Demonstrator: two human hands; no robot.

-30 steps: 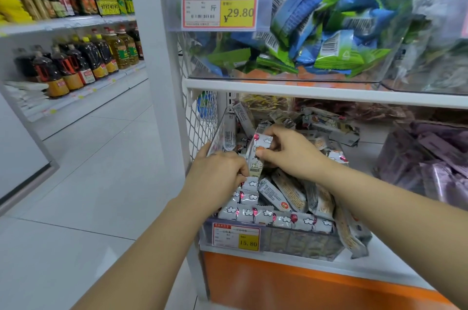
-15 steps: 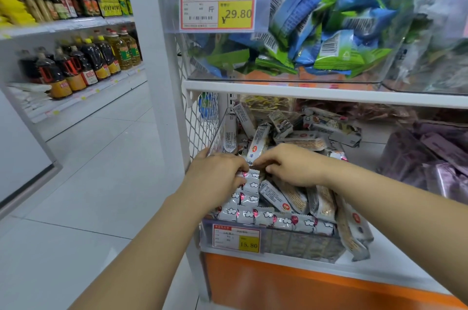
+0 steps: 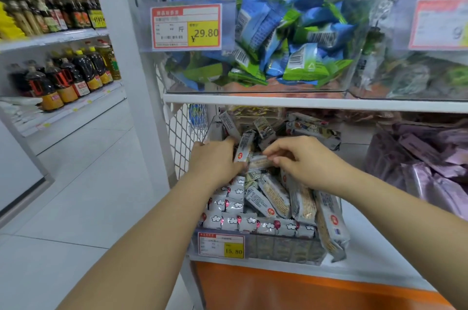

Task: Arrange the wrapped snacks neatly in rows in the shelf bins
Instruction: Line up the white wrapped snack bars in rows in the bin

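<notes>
Right now my left grip (image 3: 215,160) and my right grip (image 3: 309,160) meet over the middle of the clear plastic shelf bin (image 3: 278,246). Both are closed on one pale foil-wrapped snack bar (image 3: 258,161). The right pinches its right end between thumb and fingertips, and the left has its fingers curled at the left end, I think so that I can hold it level and square to the bin's front wall before laying it down. The bar hangs just above the heap, not yet set in place. Along the front edge and up the left side, the white cloud-printed wrappers (image 3: 228,206) already lie flat in rows, and I judge this bar belongs at the far end of that left column. The right half is unsorted: the loose striped bars (image 3: 276,195) lie askew, and one long bar (image 3: 331,223) droops over the front right corner. At the back left corner a few upright bars (image 3: 244,145) lean against each other just beside my left thumb, and a careless nudge could tip them onto the tidy rows. The red-and-yellow price label (image 3: 221,246) sits on the front wall near its left corner.
</notes>
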